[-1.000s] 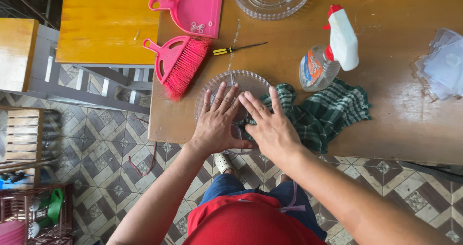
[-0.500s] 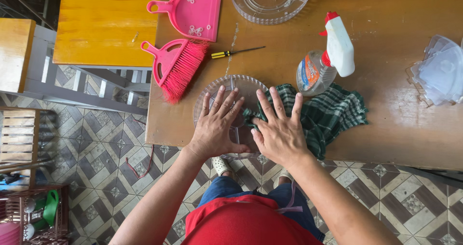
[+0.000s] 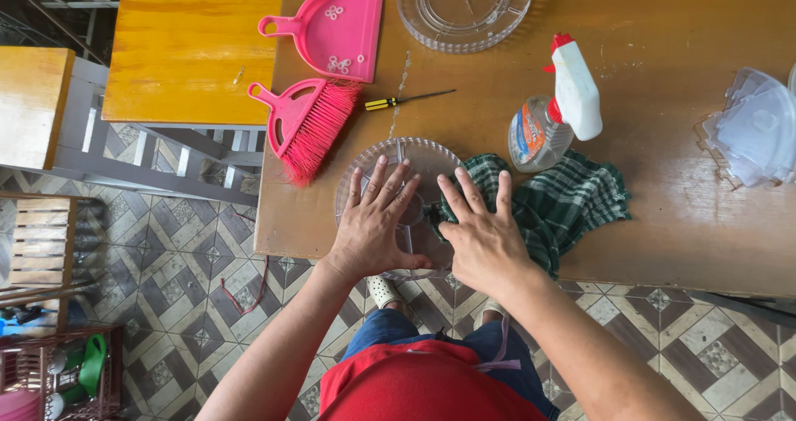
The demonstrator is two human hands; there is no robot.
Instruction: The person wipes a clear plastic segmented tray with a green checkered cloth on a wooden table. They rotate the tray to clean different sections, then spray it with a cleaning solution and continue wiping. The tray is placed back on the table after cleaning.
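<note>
Here, your left hand (image 3: pixel 377 226) lies flat, fingers spread and gripping nothing, on a round clear plastic tray (image 3: pixel 396 165) with ribbed dividers, pressing it down at the near edge of the brown wooden table (image 3: pixel 680 222). Your right hand (image 3: pixel 481 230), also open and flat, rests on the bunched end of a green checked cloth (image 3: pixel 572 201), which meets the tray's right rim; whether the fingertips pinch the fabric cannot be told. The tray sits directly under your left palm and just left of your right thumb, part of it overhanging the table's near edge. Beyond the cloth, a clear spray bottle (image 3: pixel 551 118) with a white and red trigger head lies tilted, touching the fabric. Just past the tray, a small screwdriver (image 3: pixel 406 100) with a yellow and black handle lies on the table. Toward the table's left edge rests a pink hand brush (image 3: pixel 303 122), with a pink dustpan (image 3: pixel 336 31) at the far left corner. A second round clear tray (image 3: pixel 464 10) sits at the far edge, and stacked clear wedge-shaped pieces (image 3: pixel 750 126) at the right.
</note>
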